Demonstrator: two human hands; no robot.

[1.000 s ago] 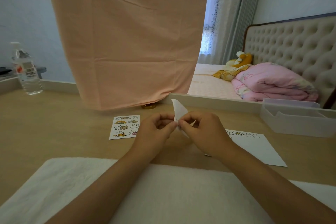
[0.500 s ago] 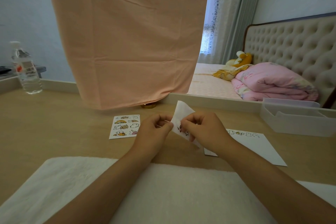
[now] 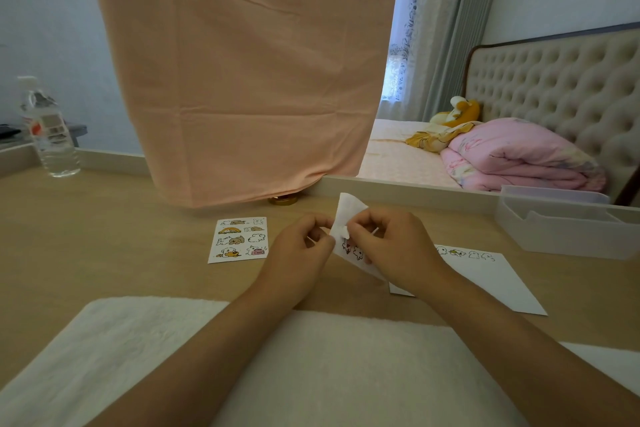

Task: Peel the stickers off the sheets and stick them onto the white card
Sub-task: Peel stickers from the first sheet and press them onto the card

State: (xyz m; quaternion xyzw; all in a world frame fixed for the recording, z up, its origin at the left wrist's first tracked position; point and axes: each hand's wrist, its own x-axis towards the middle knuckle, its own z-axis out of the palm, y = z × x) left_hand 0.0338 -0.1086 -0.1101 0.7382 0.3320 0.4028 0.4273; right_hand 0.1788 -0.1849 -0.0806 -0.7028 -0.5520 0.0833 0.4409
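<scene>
The fingers [image 3: 357, 228] of the right hand [image 3: 393, 248] are pinched narrow on what looks like a small white sticker [image 3: 345, 231] coming off the bent sticker sheet [image 3: 350, 210]. The left hand [image 3: 298, 253] pinches that sheet's left edge, and both are held just above the counter [image 3: 138, 253] at the centre of the frame. To do this well, I would draw the sticker back low and slowly along the sheet, not straight up, so it neither tears nor curls onto itself, with the left hand holding the backing taut. The white card [image 3: 491, 281] lies right of centre with a row of stickers [image 3: 464, 253] along its far edge, and the next belongs beside them. A second sheet [image 3: 239, 239] lies flat left of centre
</scene>
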